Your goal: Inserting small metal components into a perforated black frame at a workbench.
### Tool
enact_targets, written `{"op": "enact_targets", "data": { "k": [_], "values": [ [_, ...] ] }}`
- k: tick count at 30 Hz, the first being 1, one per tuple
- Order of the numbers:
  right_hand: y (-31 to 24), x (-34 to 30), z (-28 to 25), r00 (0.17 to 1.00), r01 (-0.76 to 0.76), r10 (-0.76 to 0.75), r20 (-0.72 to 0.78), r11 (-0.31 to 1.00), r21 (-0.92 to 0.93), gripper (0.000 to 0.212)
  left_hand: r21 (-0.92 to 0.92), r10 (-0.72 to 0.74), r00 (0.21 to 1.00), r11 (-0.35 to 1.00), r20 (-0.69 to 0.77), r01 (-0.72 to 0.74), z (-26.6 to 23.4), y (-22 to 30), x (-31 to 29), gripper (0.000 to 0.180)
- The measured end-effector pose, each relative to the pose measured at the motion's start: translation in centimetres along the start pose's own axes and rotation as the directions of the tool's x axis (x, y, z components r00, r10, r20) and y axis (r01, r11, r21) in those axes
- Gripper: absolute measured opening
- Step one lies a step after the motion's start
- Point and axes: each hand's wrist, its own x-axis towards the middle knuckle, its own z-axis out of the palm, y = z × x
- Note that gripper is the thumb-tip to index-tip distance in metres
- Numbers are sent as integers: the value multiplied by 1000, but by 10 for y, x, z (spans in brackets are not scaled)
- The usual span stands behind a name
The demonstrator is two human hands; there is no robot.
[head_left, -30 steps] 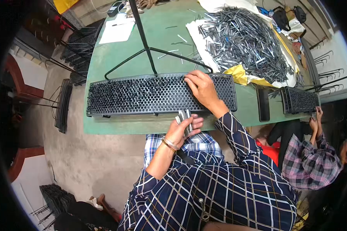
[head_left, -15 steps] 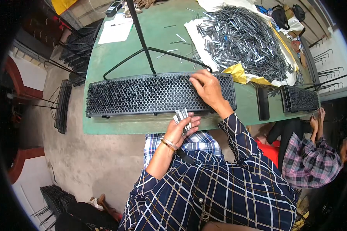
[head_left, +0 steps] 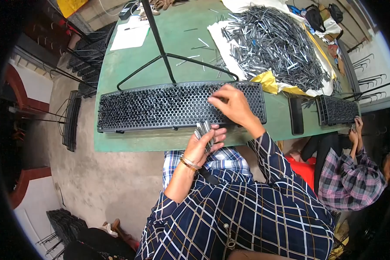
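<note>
A long black perforated tray (head_left: 251, 93) lies in front of me on the green table (head_left: 138, 143). Slender dark pieces stand in many of its holes, densest toward the left; more open holes show toward the right. Below its front edge, my left hand (head_left: 200, 145) is curled palm up around a bundle of slim metallic rods (head_left: 203, 129). My right hand (head_left: 235, 104) hovers over the right half of the tray with thumb and fingers pinched together. Whether a rod is between those fingertips is too small to make out.
A black metal stand (head_left: 160, 47) rises behind the tray. At the back right, a large heap of rods (head_left: 277, 47) lies on white sheeting. A black phone (head_left: 296, 115) is right of the tray. Another person's hands (head_left: 356, 130) are near a smaller tray (head_left: 339, 108). Paper (head_left: 130, 35) lies back left.
My right hand has shifted slightly left and down over the tray, its fingers still pinched. My left hand keeps its bundle in nearly the same place.
</note>
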Motion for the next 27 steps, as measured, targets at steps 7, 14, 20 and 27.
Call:
{"op": "enact_targets", "data": {
  "k": [7,14,20,27],
  "values": [
    [-3,-33,-6,902,-317,125,414,841,438,22,21,32,999,999,15,-32,7,0,0,28],
    [-7,-23,-15,901,-432,324,288,721,542,18,42,11,999,999,-51,-9,4,-6,9,28],
    [9,14,-7,961,-58,138,-242,949,309,16,61,-80,995,995,-59,84,12,-8,12,24],
    [25,17,9,942,113,-93,-322,993,45,12,47,-105,990,993,-95,110,3,-11,11,21]
  ]
}}
